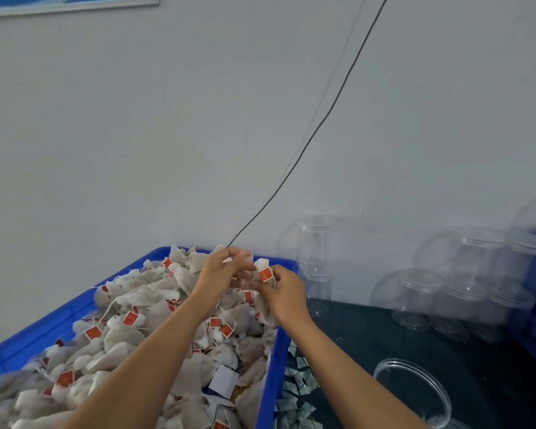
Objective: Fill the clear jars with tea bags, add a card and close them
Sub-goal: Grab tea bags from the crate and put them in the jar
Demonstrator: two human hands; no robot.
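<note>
Tea bags are heaped in the blue crate. Both hands are over its far right corner: right hand pinches a bag by its red tag, left hand has fingers curled on another bag. Open jar sits just right of the crate, w/ empty jars stacked further right by the wall. Imo untangle the strings b4 lifting, else a clump comes along. Tag print's too small to read.

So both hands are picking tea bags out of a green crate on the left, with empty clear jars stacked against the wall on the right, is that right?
Not quite: the head view shows the crate is blue, not green. The rest holds: left hand and right hand work tea bags there, empty clear jars stacked right.
</note>
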